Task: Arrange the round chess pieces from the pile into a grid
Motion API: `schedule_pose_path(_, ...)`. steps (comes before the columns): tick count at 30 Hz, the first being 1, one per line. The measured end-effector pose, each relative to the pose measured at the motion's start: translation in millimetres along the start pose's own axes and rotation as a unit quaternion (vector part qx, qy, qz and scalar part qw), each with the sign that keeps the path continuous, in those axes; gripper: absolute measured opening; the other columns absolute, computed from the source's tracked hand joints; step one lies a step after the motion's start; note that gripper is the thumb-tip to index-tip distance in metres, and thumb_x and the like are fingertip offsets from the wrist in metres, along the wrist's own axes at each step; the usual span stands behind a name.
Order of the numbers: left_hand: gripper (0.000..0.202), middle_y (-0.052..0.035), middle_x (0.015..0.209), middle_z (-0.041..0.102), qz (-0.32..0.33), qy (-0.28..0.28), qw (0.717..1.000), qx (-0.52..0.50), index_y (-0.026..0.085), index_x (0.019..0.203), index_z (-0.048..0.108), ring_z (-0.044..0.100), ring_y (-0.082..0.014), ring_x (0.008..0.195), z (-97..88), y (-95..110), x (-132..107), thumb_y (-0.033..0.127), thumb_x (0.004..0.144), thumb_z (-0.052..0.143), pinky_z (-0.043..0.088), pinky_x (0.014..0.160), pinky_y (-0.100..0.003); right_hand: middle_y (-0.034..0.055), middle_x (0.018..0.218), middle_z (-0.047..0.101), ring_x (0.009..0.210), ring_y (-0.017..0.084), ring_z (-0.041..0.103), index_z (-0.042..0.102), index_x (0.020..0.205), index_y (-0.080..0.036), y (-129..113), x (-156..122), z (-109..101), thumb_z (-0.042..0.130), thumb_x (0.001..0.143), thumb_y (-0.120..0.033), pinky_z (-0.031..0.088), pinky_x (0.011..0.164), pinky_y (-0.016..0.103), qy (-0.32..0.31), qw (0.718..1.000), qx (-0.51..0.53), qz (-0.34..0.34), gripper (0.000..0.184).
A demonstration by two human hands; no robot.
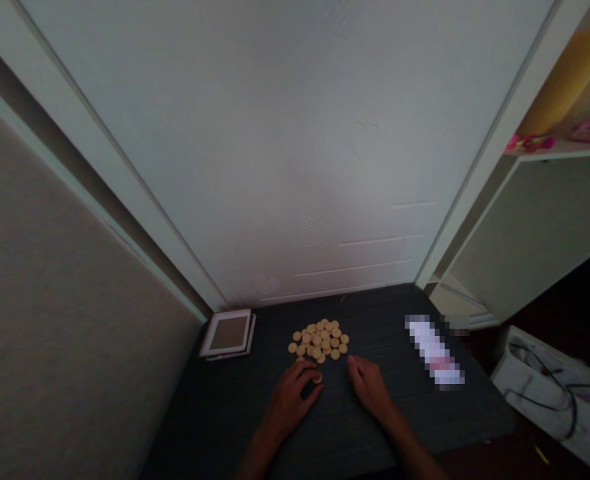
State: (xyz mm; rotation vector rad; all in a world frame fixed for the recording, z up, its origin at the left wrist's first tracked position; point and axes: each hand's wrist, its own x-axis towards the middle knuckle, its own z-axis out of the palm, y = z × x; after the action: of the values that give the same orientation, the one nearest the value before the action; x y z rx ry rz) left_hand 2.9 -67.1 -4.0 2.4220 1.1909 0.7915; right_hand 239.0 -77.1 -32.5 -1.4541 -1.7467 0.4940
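Note:
A loose heap of round, light wooden discs lies on the dark table, several of them overlapping. My left hand is at the near left edge of the heap, thumb and fingers bent toward each other. One wooden disc shows at its fingertips, held there. To the near right of the heap my right hand rests on the table with its fingers curled closed. I see nothing in it, though its palm side is hidden. Its fingertips are close to the discs but apart from them.
A framed panel lies on a stack at the table's back left. At the right is a blurred-out white object. Behind the table rises a white panel. A white box with cables stands beyond the right edge.

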Motion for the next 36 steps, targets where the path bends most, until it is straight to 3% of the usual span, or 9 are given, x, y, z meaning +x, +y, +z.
schedule_pose_path(4, 0.028, -0.0057, 0.114, 0.07, -0.03, 0.001, 0.999, -0.025, 0.029, 0.118, 0.063, 0.067, -0.0251, 0.106, 1.2, 4, 1, 0.023, 0.091, 0.064, 0.056, 0.096, -0.043, 0.0024, 0.067, 0.062, 0.062, 0.014, 0.058, 0.058, 0.069, -0.02, 1, -1, 3, 0.032, 0.107, -0.034, 0.04, 0.063, 0.026, -0.002, 1.0, -0.016, -0.016, 0.048)
schedule_pose_path(9, 0.02, -0.0039, 0.103, 0.072, -0.052, 0.002, 0.998, -0.046, 0.027, 0.11, 0.065, 0.069, -0.0214, 0.088, 5.0, 6, 1, 0.023, 0.091, 0.064, 0.059, 0.084, -0.037, 0.0029, 0.072, 0.061, 0.072, 0.018, 0.057, 0.056, 0.07, -0.021, -4, -5, 6, 0.045, 0.102, -0.031, 0.042, 0.072, 0.03, -0.008, 0.998, -0.038, -0.046, 0.035)
schedule_pose_path(17, 0.019, -0.0024, 0.11, 0.072, -0.036, 0.044, 0.996, -0.063, 0.027, 0.109, 0.065, 0.068, -0.022, 0.103, 7.4, 10, 2, 0.023, 0.091, 0.065, 0.055, 0.097, -0.039, 0.0031, 0.085, 0.064, 0.079, 0.019, 0.061, 0.061, 0.092, -0.022, -12, -4, 0, 0.053, 0.096, -0.022, 0.049, 0.074, 0.029, -0.001, 0.998, -0.008, -0.067, 0.009)
schedule_pose_path(23, 0.009, -0.0027, 0.095, 0.073, -0.03, 0.037, 0.998, -0.05, 0.026, 0.1, 0.069, 0.067, -0.0226, 0.094, 5.1, 8, 5, 0.023, 0.093, 0.063, 0.057, 0.091, -0.041, 0.0037, 0.089, 0.066, 0.082, 0.019, 0.064, 0.063, 0.096, -0.023, -10, -3, 0, 0.055, 0.094, -0.018, 0.052, 0.076, 0.031, 0.0, 0.998, 0.0, -0.068, 0.01)
schedule_pose_path(27, 0.013, -0.004, 0.104, 0.072, -0.03, 0.053, 0.996, -0.066, 0.026, 0.106, 0.068, 0.067, -0.0226, 0.101, 4.0, 1, 4, 0.025, 0.094, 0.063, 0.056, 0.093, -0.04, 0.0042, 0.091, 0.068, 0.084, 0.02, 0.065, 0.065, 0.1, -0.024, -11, -3, -1, 0.056, 0.093, -0.015, 0.054, 0.078, 0.032, 0.004, 0.997, -0.004, -0.077, 0.014)
schedule_pose_path(31, 0.015, -0.0049, 0.108, 0.071, -0.043, 0.091, 0.994, -0.04, 0.027, 0.107, 0.068, 0.066, -0.0244, 0.104, -4.5, -15, 3, 0.028, 0.093, 0.064, 0.057, 0.093, -0.043, 0.0053, 0.096, 0.068, 0.093, 0.023, 0.065, 0.065, 0.105, -0.025, -25, -5, 4, 0.059, 0.091, -0.013, 0.054, 0.084, 0.036, 0.015, 0.996, -0.017, -0.091, 0.02)
schedule_pose_path(36, 0.016, -0.0057, 0.109, 0.071, -0.044, 0.094, 0.995, -0.002, 0.027, 0.108, 0.068, 0.066, -0.0252, 0.105, -12.8, -35, 1, 0.027, 0.093, 0.064, 0.055, 0.095, -0.046, 0.0064, 0.107, 0.066, 0.1, 0.022, 0.063, 0.067, 0.107, -0.026, -50, -7, 23, 0.068, 0.088, -0.016, 0.054, 0.089, 0.037, -0.027, 0.99, -0.015, -0.139, 0.021)
